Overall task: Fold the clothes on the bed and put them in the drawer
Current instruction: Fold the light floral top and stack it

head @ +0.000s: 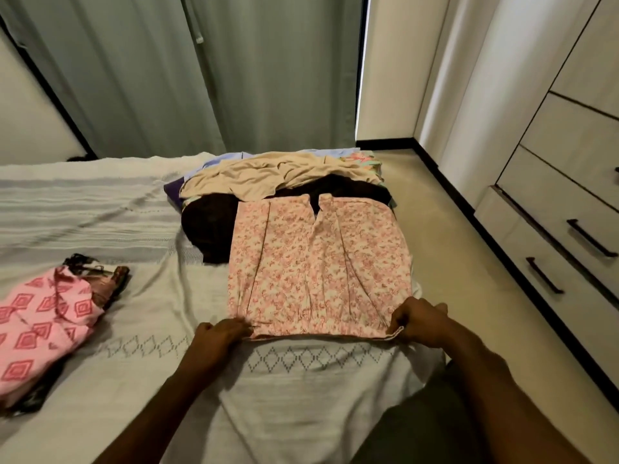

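Left hand (219, 334), right hand (418, 323) pinch floral garment (318, 269) hem.

You have two hands, left (219, 333) and right (420, 321), one floral garment (318, 266), one unfolded heap (268, 185), one folded stack (47, 323), one bed (100, 209), and two drawer handles, upper (591, 237) and lower (544, 275).

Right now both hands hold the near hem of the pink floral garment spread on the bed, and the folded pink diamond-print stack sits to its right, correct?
Not quite. The head view shows the folded pink diamond-print stack to the left of the pink floral garment, not the right. The rest stands: the left hand and right hand each grip the near hem on the bed.
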`<act>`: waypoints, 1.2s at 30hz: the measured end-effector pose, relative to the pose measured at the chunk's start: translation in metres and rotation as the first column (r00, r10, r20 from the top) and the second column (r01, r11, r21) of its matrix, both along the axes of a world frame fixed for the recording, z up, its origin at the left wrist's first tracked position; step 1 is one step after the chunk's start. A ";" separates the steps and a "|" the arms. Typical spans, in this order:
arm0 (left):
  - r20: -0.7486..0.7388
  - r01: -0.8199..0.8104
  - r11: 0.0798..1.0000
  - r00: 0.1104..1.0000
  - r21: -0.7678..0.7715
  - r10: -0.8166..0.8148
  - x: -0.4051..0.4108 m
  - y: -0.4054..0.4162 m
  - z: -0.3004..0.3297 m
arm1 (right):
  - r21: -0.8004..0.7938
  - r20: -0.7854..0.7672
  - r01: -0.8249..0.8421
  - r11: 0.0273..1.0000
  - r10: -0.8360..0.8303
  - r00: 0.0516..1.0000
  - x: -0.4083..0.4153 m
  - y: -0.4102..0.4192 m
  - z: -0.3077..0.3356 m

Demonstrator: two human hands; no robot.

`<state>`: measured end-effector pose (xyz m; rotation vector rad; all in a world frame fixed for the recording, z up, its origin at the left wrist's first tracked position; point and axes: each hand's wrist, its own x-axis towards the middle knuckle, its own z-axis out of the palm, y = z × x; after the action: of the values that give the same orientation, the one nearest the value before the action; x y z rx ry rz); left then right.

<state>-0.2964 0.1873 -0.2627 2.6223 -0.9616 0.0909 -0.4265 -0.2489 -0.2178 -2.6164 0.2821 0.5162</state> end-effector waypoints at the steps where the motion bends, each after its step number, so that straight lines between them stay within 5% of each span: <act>1: 0.023 0.015 1.000 1.000 0.003 -0.015 -0.005 0.000 -0.003 | -0.020 -0.008 0.027 0.999 -0.027 1.000 -0.002 0.004 0.001; 4: -0.065 -0.043 0.996 0.997 -0.073 0.039 -0.017 0.000 -0.008 | -0.094 0.012 0.140 0.986 -0.140 0.990 -0.011 0.022 0.005; 8: 0.055 -0.034 0.984 0.998 0.174 0.025 -0.032 -0.026 0.023 | -0.110 0.150 0.271 0.956 -0.253 0.956 -0.022 0.042 0.007; 14: 0.066 0.024 0.999 0.998 0.022 -0.026 -0.070 -0.117 0.018 | -0.059 0.345 0.422 0.904 -0.379 0.859 -0.035 0.054 -0.003; 19: 0.002 -0.038 0.999 0.999 0.029 0.038 -0.090 -0.136 -0.018 | 0.289 0.255 0.569 0.770 -0.634 0.730 -0.041 0.064 -0.002; 26: 0.016 -0.052 0.997 0.998 -0.058 0.053 -0.095 -0.134 -0.023 | 0.517 0.154 0.656 0.550 -0.814 0.561 -0.028 0.074 0.001; 31: 0.031 -0.042 0.990 0.998 -0.135 0.047 -0.097 -0.130 -0.023 | 0.589 0.249 0.670 0.452 -0.890 0.381 -0.020 0.104 0.011; 36: 0.031 -0.006 0.988 0.999 -0.156 0.011 -0.098 -0.130 -0.020 | 0.629 0.433 0.530 0.569 -0.822 0.369 0.010 0.126 0.038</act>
<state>-0.3942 0.0574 -0.2826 2.4887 -0.9148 0.2016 -0.4162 -0.1225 -0.1795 -1.8133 0.8761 -0.6774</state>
